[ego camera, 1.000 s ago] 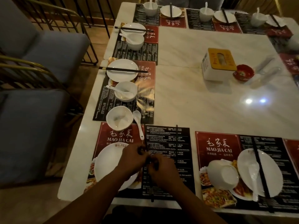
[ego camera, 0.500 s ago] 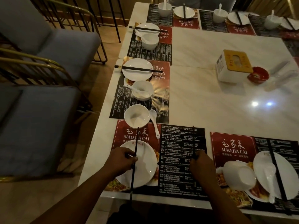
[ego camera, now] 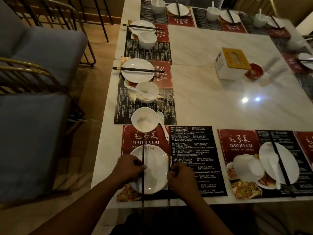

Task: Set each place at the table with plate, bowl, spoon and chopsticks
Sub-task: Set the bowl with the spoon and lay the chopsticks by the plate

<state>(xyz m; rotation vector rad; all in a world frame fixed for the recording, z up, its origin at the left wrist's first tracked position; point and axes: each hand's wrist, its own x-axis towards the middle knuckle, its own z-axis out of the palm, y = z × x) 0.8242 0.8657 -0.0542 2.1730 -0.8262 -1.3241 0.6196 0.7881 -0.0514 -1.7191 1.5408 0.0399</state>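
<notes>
Left hand [ego camera: 129,168] pinches one black chopstick [ego camera: 143,150], which lies lengthwise across the left part of the white plate [ego camera: 155,168]. Right hand [ego camera: 182,177], fingers curled, grips the second chopstick [ego camera: 168,161] along the plate's right rim. Both sticks overhang the near edge of the table [ego camera: 203,92]. Bowl [ego camera: 144,119] and spoon [ego camera: 163,124] sit just beyond the plate, at the far edge of the placemat [ego camera: 191,150].

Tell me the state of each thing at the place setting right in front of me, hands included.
Left hand: grips left chopstick.
Right hand: grips right chopstick.
Left chopstick: held, lying across the plate.
Right chopstick: held, along the plate's right rim.
Plate: upright, empty, on the placemat.
Bowl: upright, empty, beyond the plate.
Spoon: lying beside the bowl, not in it.
</notes>
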